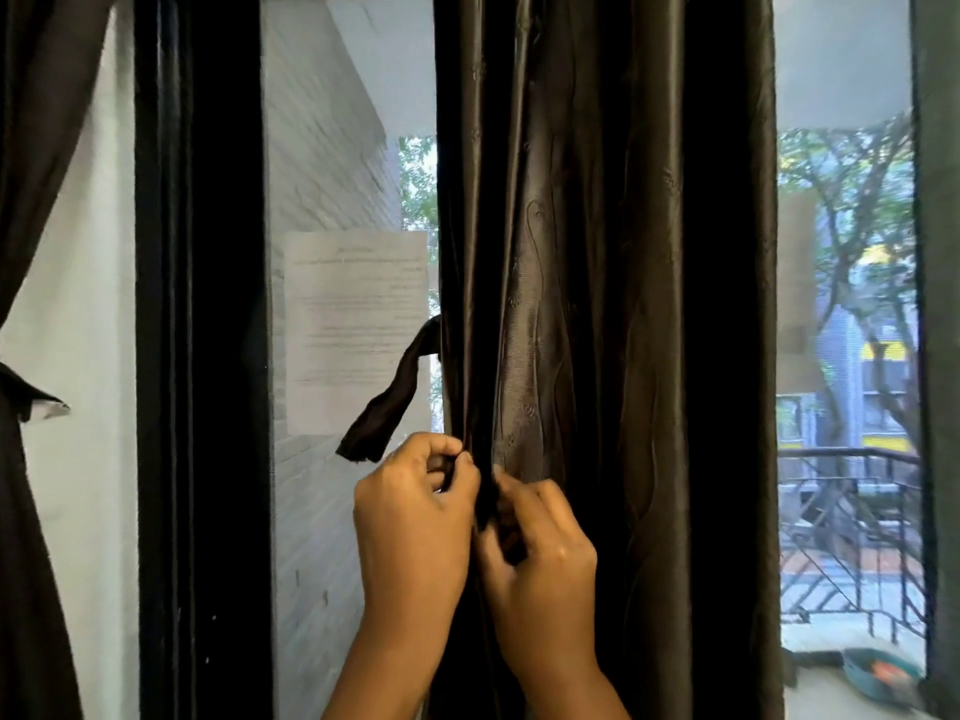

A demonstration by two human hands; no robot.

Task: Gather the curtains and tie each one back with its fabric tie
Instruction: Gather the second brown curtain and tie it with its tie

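Right in front of us hangs the dark curtain (597, 304), a glossy brown-black fabric with a faint embossed pattern, bunched into tall vertical folds between two panes of glass. Its fabric tie (387, 402) sticks out from the curtain's left edge, a flat strip of the same dark cloth drooping down and to the left, its loose end dangling just above the knuckles of the left hand.

Both hands are up at the curtain's left folds, close together, almost touching. The left hand (415, 517) has its fingers curled, pinching a bit of dark cloth at the curtain's edge; whether that is the tie or the curtain itself, I can't make out. The right hand (540, 553) is just beside it, fingers curled in around a narrow fold of the curtain, gripping it.

Over at the far left, another curtain (31, 200) hangs cinched at the middle. A sheet of paper (356, 330) is stuck on the glass behind the dangling tie. Through the right pane, a railing (852, 537) and trees (857, 200) show outside.
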